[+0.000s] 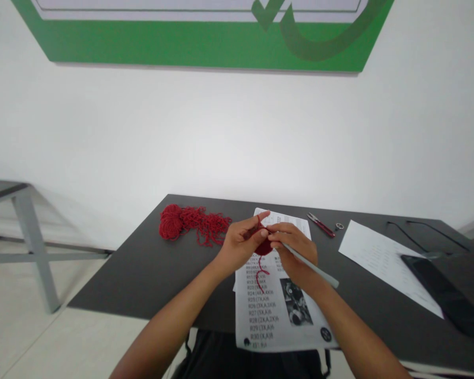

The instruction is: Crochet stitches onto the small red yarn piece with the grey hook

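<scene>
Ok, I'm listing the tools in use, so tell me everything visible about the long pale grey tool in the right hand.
The long, slender pale grey tool looks smooth, perhaps plastic, and broadens toward a blunt end. It is held in the right hand, slanting down toward the picture's lower right, with the broad end jutting past the wrist. Its narrow end points at the small dark red yarn piece in the left hand; the tip itself is too small to make out.

Yarn: deep red
Worked piece: darker red
Hook handle: pale grey
Printed sheet: white, black lettering, black-and-white photo
Snips: red handles, silvery blades
Counter: dark grey
Phone: black
Wall: white
Board: green border, whitish panel, darker green tick
</scene>
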### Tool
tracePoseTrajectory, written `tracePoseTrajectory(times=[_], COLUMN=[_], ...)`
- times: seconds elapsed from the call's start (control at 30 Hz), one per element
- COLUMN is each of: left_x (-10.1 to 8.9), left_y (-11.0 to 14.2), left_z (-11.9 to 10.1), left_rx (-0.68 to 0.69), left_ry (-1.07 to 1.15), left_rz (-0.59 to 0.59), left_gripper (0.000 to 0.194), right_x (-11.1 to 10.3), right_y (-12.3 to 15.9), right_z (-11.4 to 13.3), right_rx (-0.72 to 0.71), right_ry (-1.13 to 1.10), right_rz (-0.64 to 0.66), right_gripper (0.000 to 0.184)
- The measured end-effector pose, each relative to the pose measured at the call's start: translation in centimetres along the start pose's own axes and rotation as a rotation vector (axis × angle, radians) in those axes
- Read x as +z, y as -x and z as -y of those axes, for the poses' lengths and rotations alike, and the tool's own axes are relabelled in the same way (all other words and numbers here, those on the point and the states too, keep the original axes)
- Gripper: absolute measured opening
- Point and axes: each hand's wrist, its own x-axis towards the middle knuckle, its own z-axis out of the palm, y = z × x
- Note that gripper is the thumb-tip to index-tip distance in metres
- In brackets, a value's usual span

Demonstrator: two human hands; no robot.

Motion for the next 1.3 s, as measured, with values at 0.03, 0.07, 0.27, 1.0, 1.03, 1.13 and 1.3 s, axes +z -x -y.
tracePoseTrajectory(times=[0.03, 0.07, 0.27, 1.0, 1.03, 1.13, 1.3], left_x=[-0.2, -0.2, -0.1, 0.1, 0.1, -0.1, -0.5], left_y=[-0.1, -0.2, -0.3, -0.7, -0.7, -0.8, -0.8], left_z=[-0.1, -0.2, 0.1, 1.4, 1.5, 1.8, 1.4], left_rx=[0.042, 0.081, 0.2, 0.096, 0.092, 0.153, 0.46], left_ry=[-0.097, -0.176, -0.358, -0.189, -0.181, -0.231, -0.47], left_rz=[-0.008, -0.025, -0.132, -0.295, -0.292, -0.267, -0.213], left_gripper=[0.048, 0.041, 0.027, 0.022, 0.021, 0.019, 0.019], right_x=[0.0, 0.0, 0.2, 0.4, 0.4, 0.5, 0.5], right_y=[0.0, 0.0, 0.0, 0.3, 0.3, 0.5, 0.7], right_z=[-0.1, -0.2, -0.9, -0.1, 0.0, 0.1, 1.0], right_rx=[-0.002, -0.005, -0.037, 0.166, 0.198, 0.297, 0.307], right_ry=[0.016, 0.039, 0.183, 0.114, 0.097, 0.08, 0.153], right_rz=[0.003, 0.008, 0.013, 0.0, -0.017, -0.046, 0.011], right_gripper=[0.014, 0.012, 0.009, 0.02, 0.022, 0.026, 0.032])
